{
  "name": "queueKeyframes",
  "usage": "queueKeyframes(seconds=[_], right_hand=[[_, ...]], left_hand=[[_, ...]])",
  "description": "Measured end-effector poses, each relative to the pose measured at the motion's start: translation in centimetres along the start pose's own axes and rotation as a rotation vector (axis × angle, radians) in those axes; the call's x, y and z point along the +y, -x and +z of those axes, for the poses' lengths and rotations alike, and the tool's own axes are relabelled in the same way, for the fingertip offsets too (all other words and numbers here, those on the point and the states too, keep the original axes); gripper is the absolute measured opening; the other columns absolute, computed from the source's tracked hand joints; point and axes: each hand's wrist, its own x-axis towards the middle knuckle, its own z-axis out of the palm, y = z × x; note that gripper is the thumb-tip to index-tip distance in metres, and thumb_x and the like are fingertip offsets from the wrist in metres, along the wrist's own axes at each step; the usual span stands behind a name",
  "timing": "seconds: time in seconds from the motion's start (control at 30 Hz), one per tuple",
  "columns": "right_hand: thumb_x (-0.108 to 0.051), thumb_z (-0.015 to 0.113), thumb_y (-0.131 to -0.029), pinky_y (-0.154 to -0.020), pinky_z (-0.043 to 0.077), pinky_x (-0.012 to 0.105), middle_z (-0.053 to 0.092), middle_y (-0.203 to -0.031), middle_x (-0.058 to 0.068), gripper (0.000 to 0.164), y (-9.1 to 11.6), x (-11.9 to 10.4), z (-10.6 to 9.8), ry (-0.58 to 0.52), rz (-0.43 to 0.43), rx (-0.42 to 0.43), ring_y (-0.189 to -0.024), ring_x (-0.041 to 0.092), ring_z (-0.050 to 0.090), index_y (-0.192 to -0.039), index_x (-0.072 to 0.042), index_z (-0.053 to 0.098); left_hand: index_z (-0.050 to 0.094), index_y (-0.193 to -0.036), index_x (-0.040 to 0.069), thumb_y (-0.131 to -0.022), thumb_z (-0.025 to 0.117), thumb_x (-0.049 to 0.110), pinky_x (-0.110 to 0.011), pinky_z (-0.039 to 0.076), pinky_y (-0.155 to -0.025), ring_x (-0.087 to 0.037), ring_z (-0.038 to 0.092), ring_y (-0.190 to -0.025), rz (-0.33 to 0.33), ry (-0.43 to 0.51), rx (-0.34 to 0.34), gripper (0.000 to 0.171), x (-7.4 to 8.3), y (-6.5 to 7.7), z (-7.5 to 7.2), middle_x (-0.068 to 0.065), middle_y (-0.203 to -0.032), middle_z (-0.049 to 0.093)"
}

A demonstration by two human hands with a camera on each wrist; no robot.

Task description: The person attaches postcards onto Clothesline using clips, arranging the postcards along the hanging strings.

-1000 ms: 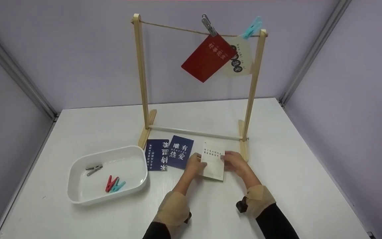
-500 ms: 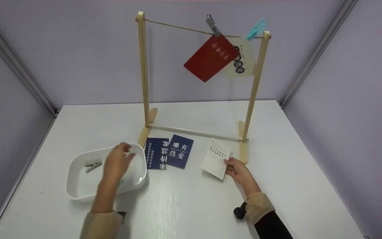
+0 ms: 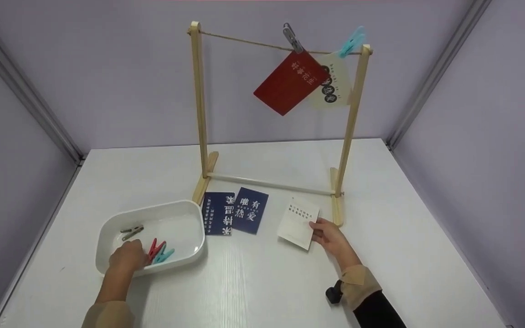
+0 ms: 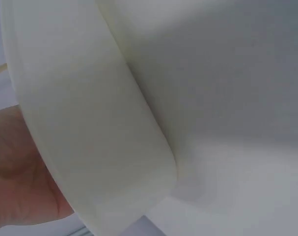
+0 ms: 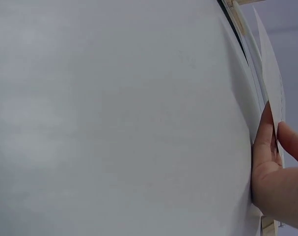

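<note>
At the front left, my left hand [image 3: 128,255] reaches over the near wall of a white tray [image 3: 198,218], its fingertips hidden beneath the hand. Right beside those fingers lie a red clothespin [image 3: 155,249] and a light blue clothespin [image 3: 164,255]; a grey clothespin [image 3: 132,232] is farther back. In the left wrist view the tray's outer wall [image 4: 104,137] covers the fingers of my left hand [image 4: 21,172]. My right hand [image 3: 331,236] pinches a cream printed card [image 3: 298,225] by its right edge, thumb on the printed face, as the right wrist view confirms.
Behind stands a wooden frame [image 3: 199,100] with a cord [image 3: 239,41] across its top. A grey clothespin [image 3: 293,38] holds a red card [image 3: 290,86] there, and a blue one [image 3: 352,42] a cream card [image 3: 341,73]. Two navy cards [image 3: 218,214] lie beside the tray.
My left hand has let go of the cream card and swung left, then down into the tray. The right hand still holds the card, now tilted clockwise.
</note>
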Motion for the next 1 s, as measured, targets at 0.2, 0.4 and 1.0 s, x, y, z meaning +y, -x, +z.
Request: queueKeyframes(seconds=[0.2, 0.4, 1.0], right_hand=[[0.002, 0.054, -0.089, -0.079, 0.050, 0.034, 0.063, -0.097, 0.012, 0.040, 0.0, 0.2, 0.3, -0.007, -0.004, 0.013, -0.088, 0.021, 0.061, -0.126, 0.012, 0.042], [0.002, 0.052, -0.090, -0.075, 0.050, 0.033, 0.063, -0.095, 0.012, 0.039, 0.0, 0.3, 0.5, 0.012, -0.002, -0.002, -0.086, 0.021, 0.061, -0.126, 0.012, 0.042], [0.000, 0.052, -0.090, -0.071, 0.050, 0.029, 0.064, -0.095, 0.008, 0.042, 0.7, -3.3, 1.9, -0.034, -0.003, -0.046, -0.083, 0.018, 0.061, -0.130, 0.004, 0.038]], left_hand=[[0.048, -0.099, -0.015, -0.081, 0.056, -0.001, -0.049, 0.045, -0.067, -0.032, 0.049, -0.071, 0.024, 0.004, 0.024, 0.025, 0.8, -0.5, 0.3, -0.021, -0.081, 0.050], [0.043, -0.106, -0.017, -0.082, 0.061, 0.009, -0.049, 0.047, -0.065, -0.033, 0.049, -0.072, 0.041, -0.016, 0.082, 0.040, 0.9, -0.8, 1.1, -0.022, -0.082, 0.046], [0.033, -0.118, -0.018, -0.088, 0.054, 0.011, -0.042, 0.049, -0.068, -0.033, 0.056, -0.077, -0.067, 0.288, 0.068, 0.047, 0.8, -1.9, -0.6, -0.030, -0.092, 0.051]])
